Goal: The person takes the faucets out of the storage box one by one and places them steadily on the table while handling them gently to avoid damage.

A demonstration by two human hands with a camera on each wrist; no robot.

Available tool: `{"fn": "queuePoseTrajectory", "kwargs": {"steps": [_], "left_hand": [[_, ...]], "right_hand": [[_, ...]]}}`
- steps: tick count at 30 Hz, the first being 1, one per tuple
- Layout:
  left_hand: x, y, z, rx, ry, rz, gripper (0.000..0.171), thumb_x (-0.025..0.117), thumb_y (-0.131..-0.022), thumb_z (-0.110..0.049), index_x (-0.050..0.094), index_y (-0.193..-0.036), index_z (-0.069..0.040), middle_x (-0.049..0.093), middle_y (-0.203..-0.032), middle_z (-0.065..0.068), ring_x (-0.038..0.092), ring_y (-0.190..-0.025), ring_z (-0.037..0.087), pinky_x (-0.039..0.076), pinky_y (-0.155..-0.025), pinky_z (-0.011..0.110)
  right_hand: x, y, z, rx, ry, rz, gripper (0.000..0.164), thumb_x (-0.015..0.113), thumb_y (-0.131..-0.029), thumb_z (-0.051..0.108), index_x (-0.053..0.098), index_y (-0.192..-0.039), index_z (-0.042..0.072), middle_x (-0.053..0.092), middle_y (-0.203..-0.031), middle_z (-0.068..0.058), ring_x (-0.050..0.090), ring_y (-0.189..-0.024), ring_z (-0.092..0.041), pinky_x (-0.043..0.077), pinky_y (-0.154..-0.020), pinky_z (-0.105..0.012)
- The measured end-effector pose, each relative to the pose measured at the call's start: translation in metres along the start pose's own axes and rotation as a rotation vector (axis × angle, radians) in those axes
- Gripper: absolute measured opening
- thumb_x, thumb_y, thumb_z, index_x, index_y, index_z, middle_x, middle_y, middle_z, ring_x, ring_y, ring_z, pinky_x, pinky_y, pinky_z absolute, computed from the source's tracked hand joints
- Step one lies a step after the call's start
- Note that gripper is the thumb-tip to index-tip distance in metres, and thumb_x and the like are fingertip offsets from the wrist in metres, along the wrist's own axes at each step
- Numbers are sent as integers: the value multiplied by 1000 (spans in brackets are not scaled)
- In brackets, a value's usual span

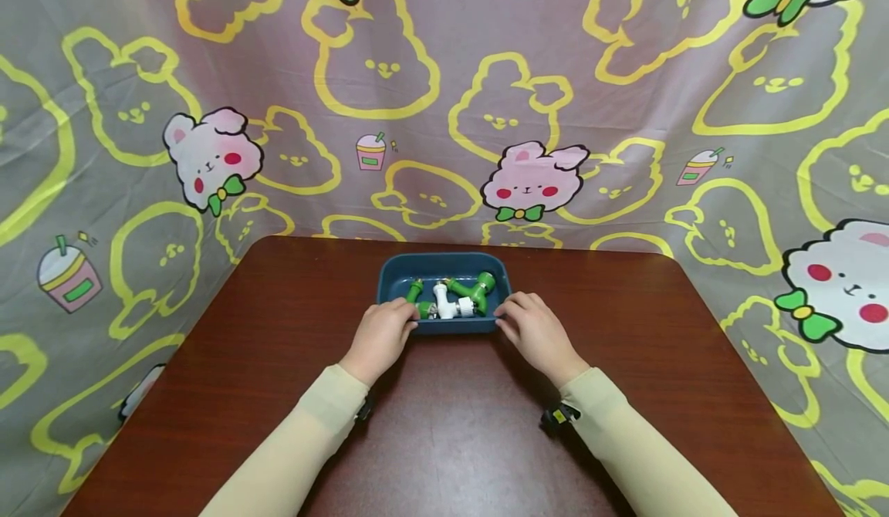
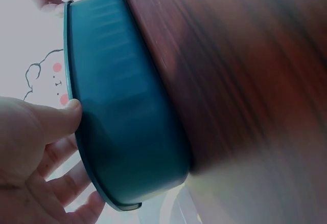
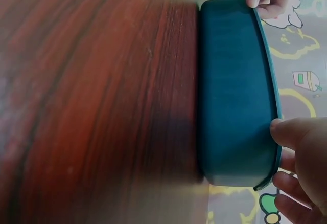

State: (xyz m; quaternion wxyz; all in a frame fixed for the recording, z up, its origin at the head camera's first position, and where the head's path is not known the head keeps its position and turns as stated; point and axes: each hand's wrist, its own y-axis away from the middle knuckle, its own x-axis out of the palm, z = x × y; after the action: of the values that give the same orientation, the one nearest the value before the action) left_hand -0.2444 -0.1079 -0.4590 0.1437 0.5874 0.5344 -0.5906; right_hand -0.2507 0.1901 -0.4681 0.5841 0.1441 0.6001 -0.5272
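Note:
A dark blue rectangular plastic bin (image 1: 454, 326) sits on the table, towards its far edge. My left hand (image 1: 378, 338) pinches its rim at the near left corner, the thumb (image 2: 64, 119) on the near side in the left wrist view. At the near right corner my right hand (image 1: 540, 339) grips the rim likewise, its thumb (image 3: 286, 132) showing in the right wrist view. Inside lie several tap-like plastic fittings: a white one (image 1: 444, 301) in front, a green one (image 1: 479, 292) at right and a green one (image 1: 414, 292) at left, partly hidden by my left hand.
The brown wooden table (image 1: 444, 424) has rounded far corners. A patterned cloth (image 1: 430, 116) with rabbit drawings hangs behind it and along both sides. A dark strapped device (image 1: 559, 417) sits at my right wrist, and another (image 1: 364, 407) at my left.

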Motion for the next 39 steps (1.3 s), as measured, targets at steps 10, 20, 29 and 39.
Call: {"fn": "queuePoseTrajectory", "kwargs": {"steps": [10,20,29,39], "left_hand": [[4,-2,-2,27,21,41,7,75,-94,-9,74,-101,-11,71,-96,3,70,-91,22,54,-83,45],[6,-4,-6,32,25,54,8,75,-94,-9,74,-101,-12,71,-96,2,70,-91,21,54,-84,45],[7,-5,-8,57,46,68,11,74,-94,-5,74,-103,-11,72,-98,3,71,-94,22,55,-86,46],[9,-6,-10,74,64,71,13,74,-94,-3,75,-104,-10,72,-98,3,71,-94,22,55,-86,46]], "right_hand": [[-6,8,-4,-3,6,-5,11,76,-94,20,74,-105,15,67,-108,-3,58,-103,-23,55,-92,-40],[-10,14,-8,19,3,3,13,79,-92,18,75,-104,15,67,-108,-3,58,-104,-23,55,-91,-40],[-13,19,-9,19,-1,6,13,79,-92,18,75,-104,14,67,-109,-3,58,-102,-23,55,-90,-40],[-17,23,-12,20,1,6,11,78,-93,18,75,-103,15,67,-108,-3,58,-103,-23,54,-91,-41]]}}
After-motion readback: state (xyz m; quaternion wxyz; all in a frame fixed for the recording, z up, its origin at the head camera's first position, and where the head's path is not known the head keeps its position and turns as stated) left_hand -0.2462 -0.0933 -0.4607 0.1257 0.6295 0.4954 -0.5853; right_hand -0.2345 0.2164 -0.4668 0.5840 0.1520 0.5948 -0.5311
